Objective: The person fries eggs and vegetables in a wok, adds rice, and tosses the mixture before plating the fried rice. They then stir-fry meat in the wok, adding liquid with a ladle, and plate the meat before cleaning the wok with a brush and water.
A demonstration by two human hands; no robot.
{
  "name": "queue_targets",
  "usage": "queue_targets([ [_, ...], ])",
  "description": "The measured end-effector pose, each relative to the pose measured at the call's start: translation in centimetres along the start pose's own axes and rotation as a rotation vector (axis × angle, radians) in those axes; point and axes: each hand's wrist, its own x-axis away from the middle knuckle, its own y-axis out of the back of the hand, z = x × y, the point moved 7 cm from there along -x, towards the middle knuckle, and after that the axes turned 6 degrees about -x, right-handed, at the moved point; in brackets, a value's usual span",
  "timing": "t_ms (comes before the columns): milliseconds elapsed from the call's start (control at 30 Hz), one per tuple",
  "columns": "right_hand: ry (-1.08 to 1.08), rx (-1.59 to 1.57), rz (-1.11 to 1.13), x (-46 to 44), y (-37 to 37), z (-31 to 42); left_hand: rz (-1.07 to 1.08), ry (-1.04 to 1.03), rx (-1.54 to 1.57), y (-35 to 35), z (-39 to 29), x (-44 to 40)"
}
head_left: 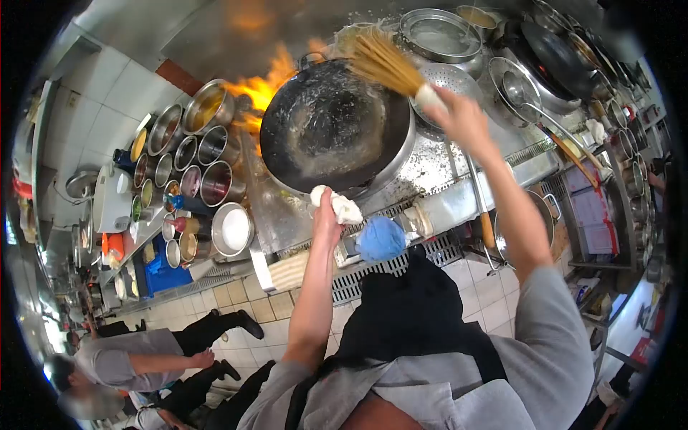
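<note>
A large black wok (333,125) sits on the burner, wet and streaked inside, with tall orange flames (261,86) along its left side. My left hand (326,221) grips a white cloth (340,206) at the wok's near rim; the handle under the cloth is hidden. Raised to the upper right of the wok, my right hand (459,115) is closed around the white-wrapped end of a bamboo wok brush (383,61). Its bristles hang over the wok's far right edge, blurred by motion.
Several metal pots of ingredients (215,183) stand at the left, beside a bowl of white contents (233,229). A perforated strainer (451,89), a steel pan (441,34) and ladles crowd the right. A blue cloth (381,239) lies on the front ledge. Another person (136,351) is at lower left.
</note>
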Motion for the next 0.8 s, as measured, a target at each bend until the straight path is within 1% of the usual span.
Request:
queue_targets([
  [33,-0.024,-0.103,0.011,2.4,-1.9,-1.8,0.046,0.044,0.034,0.0,0.6,-0.6],
  [67,-0.044,-0.151,0.024,5.0,-3.0,-2.0,0.092,0.090,0.066,-0.2,1.1,-1.0],
  [100,-0.053,-0.106,0.100,7.0,-5.0,-3.9,0.100,0.088,0.111,-0.4,1.3,-1.2],
  [167,-0.359,-0.520,0.231,8.8,-5.4,-4.3,0.120,0.082,0.201,-1.2,1.3,-2.0],
  [267,-0.369,-0.842,0.050,10.2,-3.1,-2.1,0.103,0.160,0.296,-1.7,1.8,-3.6],
  [367,-0.415,-1.132,0.067,12.9,-5.9,-3.8,0.001,0.184,0.363,-2.2,2.5,-4.2],
  [400,-0.503,-1.097,0.138,13.9,-7.5,-5.4,-0.015,0.140,0.355,-1.7,2.9,-3.5],
  [500,-0.494,-1.021,0.175,15.4,-5.5,-3.5,-0.041,-0.040,0.331,-0.1,2.7,-2.3],
  [533,-0.508,-1.006,0.178,15.9,-3.5,-1.9,0.063,-0.053,0.316,1.6,3.4,-1.7],
  [567,-0.492,-1.138,0.129,16.9,-3.7,-1.5,-0.008,-0.057,0.341,2.2,2.8,1.3],
  [633,-0.428,-1.389,0.020,18.1,-4.8,-2.1,-0.072,-0.115,0.222,3.6,1.3,4.5],
  [700,-0.497,-1.303,0.169,20.7,-8.5,-4.0,-0.091,-0.171,0.085,5.4,-0.4,4.9],
  [767,-0.432,-1.178,0.157,22.7,-10.0,-3.3,-0.181,-0.191,-0.017,5.4,-3.7,6.4],
  [800,-0.411,-1.256,0.123,23.5,-9.8,-2.5,-0.190,-0.285,-0.103,5.0,-5.8,7.4],
])
